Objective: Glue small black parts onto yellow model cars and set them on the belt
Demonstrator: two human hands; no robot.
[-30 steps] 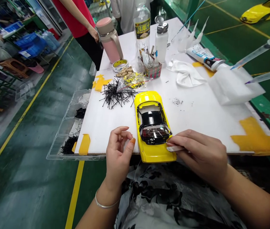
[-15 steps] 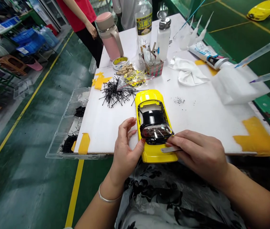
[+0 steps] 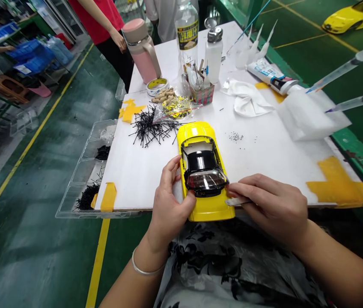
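A yellow model car body (image 3: pixel 212 210) with a black roof and a clear window piece (image 3: pixel 206 179) lies over the near edge of the board. My left hand (image 3: pixel 171 199) grips its left side, thumb on the near end of the side and fingers along the flank. At the car's right near corner, my right hand (image 3: pixel 269 201) is closed on a slim flat metal tool (image 3: pixel 237 201). The tool's flat end points toward the yellow panel; the rest is hidden in the hand. Its fingertips are at the right corner of the window piece.
A heap of black pins (image 3: pixel 151 128), a bag of yellow parts (image 3: pixel 178 107) and tiny black bits (image 3: pixel 236 136) lie beyond the car. Farther back stand a pink flask (image 3: pixel 141 51) and bottles. Syringes stick in white foam (image 3: pixel 310 113) at right. Another person's hand (image 3: pixel 118 40) shows behind.
The view has shifted slightly. My right fingers and the flat metal tool have drawn a little to the right of the window piece. My left hand keeps its grip on the car body.
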